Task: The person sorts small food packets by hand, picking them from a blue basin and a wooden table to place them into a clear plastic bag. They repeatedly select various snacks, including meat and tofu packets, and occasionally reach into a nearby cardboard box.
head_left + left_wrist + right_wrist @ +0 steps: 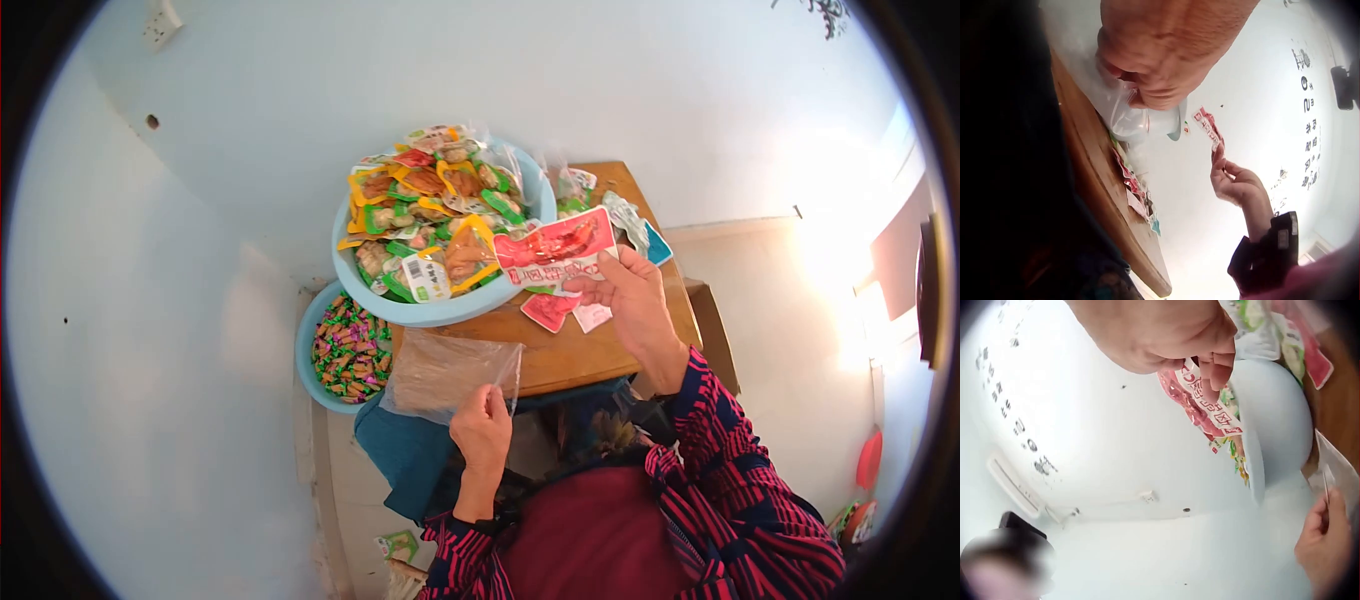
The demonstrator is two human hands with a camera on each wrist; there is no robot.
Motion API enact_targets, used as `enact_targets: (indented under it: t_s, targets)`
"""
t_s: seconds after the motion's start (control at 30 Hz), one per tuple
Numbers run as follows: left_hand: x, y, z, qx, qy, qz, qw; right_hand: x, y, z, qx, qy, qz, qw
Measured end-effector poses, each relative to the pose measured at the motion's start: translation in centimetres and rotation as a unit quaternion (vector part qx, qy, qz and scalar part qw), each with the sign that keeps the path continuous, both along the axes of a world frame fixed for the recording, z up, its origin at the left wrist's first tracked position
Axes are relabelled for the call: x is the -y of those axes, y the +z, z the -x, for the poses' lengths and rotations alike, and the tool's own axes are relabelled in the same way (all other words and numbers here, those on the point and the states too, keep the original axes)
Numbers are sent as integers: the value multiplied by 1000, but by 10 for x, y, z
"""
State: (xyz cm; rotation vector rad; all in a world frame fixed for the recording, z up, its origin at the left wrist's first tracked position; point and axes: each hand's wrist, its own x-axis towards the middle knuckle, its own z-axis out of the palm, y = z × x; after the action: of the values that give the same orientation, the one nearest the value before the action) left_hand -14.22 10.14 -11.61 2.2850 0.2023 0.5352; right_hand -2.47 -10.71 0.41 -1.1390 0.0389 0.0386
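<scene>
In the head view the right hand (632, 298) pinches a red and white snack packet (556, 248) by its right end, held above the table beside the full basin. Lower down, the left hand (482, 432) pinches the edge of a clear plastic bag (450, 372), which lies flat and spread at the table's front edge. The left wrist view shows the left hand (1154, 56) gripping the thin film close up. From the right wrist, the packet (1200, 403) hangs from the right hand's (1166, 331) fingers.
A blue basin (420, 312) heaped with colourful packets stands on the wooden table (560, 362). Below left, another basin (312, 385) holds small wrapped pieces (350, 350). More red packets (548, 310) and a teal packet (657, 245) lie at the table's right. A cardboard box (712, 335) stands beyond.
</scene>
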Motion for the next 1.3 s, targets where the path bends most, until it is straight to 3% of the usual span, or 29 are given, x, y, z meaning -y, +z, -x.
enact_targets:
  t_s: [0.07, 0.13, 0.27, 0.47, 0.73, 0.97, 1.03, 1.13, 1.23, 1.3]
  targets:
    - [2, 2, -2, -41, -8, 2, 999, 24, -15, 17, -33, 20, -23, 999]
    - [5, 1, -5, 33, 8, 1, 999, 38, -26, 35, -122, 23, -79, 989]
    - [12, 4, -9, 30, 18, 37, 999, 54, -59, 67, -207, 39, -124, 970]
    - [24, 2, -17, 37, 15, 65, 997, 45, -72, 97, -291, 86, -102, 947]
    - [32, 1, -21, 71, -21, -53, 996, 50, -64, 99, -259, 113, -57, 957]
    - [49, 3, -22, 16, -42, -77, 996, 54, -71, 98, -255, 110, -66, 958]
    - [53, 3, -20, 0, -46, -40, 998, 50, -78, 101, -254, 111, -73, 958]
    - [59, 9, -18, -25, -79, -37, 996, 45, -88, 102, -253, 94, -133, 954]
    - [65, 4, -16, -10, -105, -40, 994, 39, -97, 101, -248, 116, -171, 947]
    - [69, 4, -16, 0, -112, -45, 993, 32, -102, 99, -270, 132, -139, 944]
